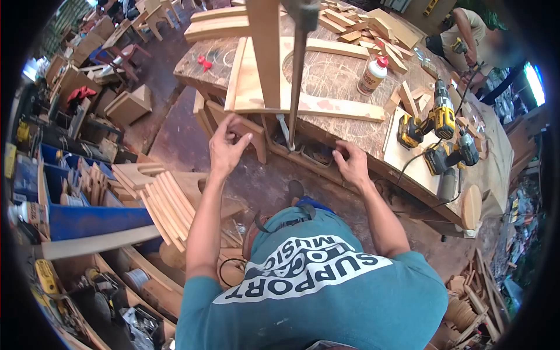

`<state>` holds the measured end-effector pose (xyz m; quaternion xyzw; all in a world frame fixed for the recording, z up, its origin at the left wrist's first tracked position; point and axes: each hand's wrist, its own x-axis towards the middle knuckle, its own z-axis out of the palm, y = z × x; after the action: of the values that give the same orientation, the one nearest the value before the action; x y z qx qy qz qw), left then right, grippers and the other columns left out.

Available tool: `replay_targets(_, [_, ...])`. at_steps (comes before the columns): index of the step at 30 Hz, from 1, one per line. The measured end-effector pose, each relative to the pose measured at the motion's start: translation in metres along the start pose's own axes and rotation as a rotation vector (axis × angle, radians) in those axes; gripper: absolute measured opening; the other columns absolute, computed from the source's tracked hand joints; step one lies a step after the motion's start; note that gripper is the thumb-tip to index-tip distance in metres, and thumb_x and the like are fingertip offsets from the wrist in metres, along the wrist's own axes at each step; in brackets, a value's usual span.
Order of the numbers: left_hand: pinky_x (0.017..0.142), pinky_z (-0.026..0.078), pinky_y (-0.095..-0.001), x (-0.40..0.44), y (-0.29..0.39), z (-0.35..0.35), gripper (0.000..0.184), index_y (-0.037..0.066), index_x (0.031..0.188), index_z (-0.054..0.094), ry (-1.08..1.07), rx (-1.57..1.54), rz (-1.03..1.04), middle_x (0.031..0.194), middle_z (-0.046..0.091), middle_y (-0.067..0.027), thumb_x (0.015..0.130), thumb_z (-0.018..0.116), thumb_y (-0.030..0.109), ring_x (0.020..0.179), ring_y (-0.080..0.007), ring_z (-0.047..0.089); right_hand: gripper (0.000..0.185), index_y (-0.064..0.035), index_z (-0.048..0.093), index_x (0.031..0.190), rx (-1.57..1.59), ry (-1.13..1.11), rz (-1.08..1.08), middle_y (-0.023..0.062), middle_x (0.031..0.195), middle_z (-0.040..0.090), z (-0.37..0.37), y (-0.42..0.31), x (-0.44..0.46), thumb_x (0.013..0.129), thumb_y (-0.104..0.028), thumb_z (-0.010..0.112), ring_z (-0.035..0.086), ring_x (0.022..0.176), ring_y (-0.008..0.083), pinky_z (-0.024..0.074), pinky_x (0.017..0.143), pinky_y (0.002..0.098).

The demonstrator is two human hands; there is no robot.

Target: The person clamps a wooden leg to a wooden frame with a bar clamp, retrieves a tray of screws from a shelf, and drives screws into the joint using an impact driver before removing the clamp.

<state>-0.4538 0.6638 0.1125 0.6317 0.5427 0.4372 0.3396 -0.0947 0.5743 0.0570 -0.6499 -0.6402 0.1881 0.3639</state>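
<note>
My left hand (228, 149) is in the air just off the bench's front edge, fingers curved with a gap to the thumb, holding nothing. Across from it my right hand (351, 163) is raised by the same edge, fingers loosely bent and apart from the thumb, also empty. Between and beyond them a pale wooden frame (332, 107) with a curved inner edge lies on the workbench (219, 55). A wooden board (264, 52) stands over its near left part, close to the camera. Beside that board runs a long metal bar clamp (298, 70), reaching down past the bench edge.
A glue bottle (372, 76) with a red cap stands on the bench. Yellow-black cordless drills (441, 114) lie at right, with a cable. Wood offcuts (379, 29) are piled behind. Curved wooden strips (169, 204) and a blue bin (93, 221) are at left. Another person (466, 35) works at upper right.
</note>
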Motion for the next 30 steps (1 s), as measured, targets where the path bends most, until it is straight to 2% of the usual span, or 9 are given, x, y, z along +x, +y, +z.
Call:
replay_targets(7, [0.109,0.047,-0.0454,0.13,0.044,0.024,0.104,-0.001,0.154,0.034,-0.199,-0.025,0.281,0.148,0.05,-0.0224,0.074,0.094,0.029,0.128,-0.0293,0.058,0.051,-0.0094,0.067,0.127,-0.246,-0.151,-0.256,0.0148,0.133,0.059,0.06,0.001,0.141,0.083,-0.033,0.077,0.051,0.127,0.0352,0.0417,0.107,0.0501])
replay_targets(9, [0.1,0.054,-0.0419,0.15,0.063,0.035,0.076,0.0,0.133,0.058,-0.212,-0.015,0.361,0.118,0.071,-0.0134,0.071,0.096,0.023,0.112,-0.0237,0.067,0.058,-0.0112,0.066,0.13,-0.212,-0.204,-0.29,0.014,0.135,0.059,0.076,-0.006,0.165,0.08,-0.037,0.079,0.049,0.13,0.0331,0.0393,0.11,0.0508])
replay_targets(11, [0.098,0.055,-0.0397,0.158,0.081,0.044,0.071,-0.002,0.134,0.056,-0.281,-0.083,0.233,0.112,0.071,-0.0131,0.073,0.092,0.008,0.108,-0.0237,0.068,0.064,-0.0115,0.065,0.133,-0.214,-0.258,-0.285,0.0144,0.144,0.053,0.089,-0.008,0.179,0.079,-0.041,0.08,0.047,0.134,0.0344,0.0372,0.113,0.0508])
replay_targets(14, [0.093,0.058,-0.0366,0.161,0.071,0.062,0.056,-0.002,0.124,0.063,-0.291,-0.24,0.102,0.11,0.073,-0.0131,0.076,0.09,0.007,0.105,-0.0218,0.069,0.069,-0.0184,0.063,0.139,-0.29,-0.362,-0.238,0.0135,0.156,0.043,0.09,-0.024,0.19,0.078,-0.047,0.08,0.043,0.138,0.0381,0.0351,0.115,0.051])
replay_targets(17, [0.08,0.059,-0.0339,0.16,0.062,0.062,0.047,0.003,0.111,0.072,-0.314,-0.302,0.102,0.105,0.074,-0.0083,0.076,0.094,0.022,0.097,-0.0179,0.07,0.063,-0.0258,0.066,0.137,-0.263,-0.367,-0.249,0.013,0.156,0.042,0.096,-0.027,0.193,0.08,-0.051,0.078,0.042,0.138,0.0386,0.0351,0.116,0.0509])
replay_targets(20, [0.088,0.057,-0.0333,0.17,0.05,0.06,0.044,0.003,0.117,0.072,-0.384,-0.252,0.156,0.109,0.074,-0.0068,0.078,0.089,0.014,0.099,-0.0173,0.068,0.056,-0.0291,0.07,0.132,-0.288,-0.358,-0.25,0.012,0.157,0.041,0.103,-0.025,0.194,0.082,-0.053,0.077,0.042,0.137,0.0386,0.0354,0.115,0.0511])
replay_targets(27, [0.083,0.056,-0.0287,0.17,0.049,0.069,0.049,0.0,0.112,0.071,-0.372,-0.489,0.169,0.105,0.074,-0.0037,0.074,0.095,0.019,0.095,-0.0113,0.067,0.06,-0.0213,0.073,0.128,-0.381,-0.369,-0.201,0.0127,0.153,0.044,0.103,-0.037,0.193,0.08,-0.057,0.077,0.042,0.137,0.04,0.0359,0.116,0.0508])
replay_targets(28, [0.083,0.056,-0.0287,0.173,0.044,0.074,0.049,0.0,0.112,0.071,-0.357,-0.499,0.199,0.104,0.074,-0.0036,0.074,0.095,0.02,0.095,-0.011,0.067,0.068,-0.0167,0.071,0.13,-0.41,-0.292,-0.34,0.0279,0.141,0.05,0.104,-0.031,0.191,0.085,-0.067,0.067,0.044,0.134,0.046,0.0365,0.114,0.0529])
replay_targets(30, [0.081,0.056,-0.0288,0.175,0.036,0.078,0.052,0.0,0.113,0.07,-0.338,-0.447,0.233,0.1,0.075,-0.0042,0.073,0.095,0.024,0.092,-0.0098,0.067,0.06,-0.0178,0.072,0.129,-0.369,-0.229,-0.414,0.0284,0.144,0.049,0.118,-0.014,0.191,0.089,-0.063,0.066,0.042,0.135,0.0468,0.0375,0.113,0.0539])
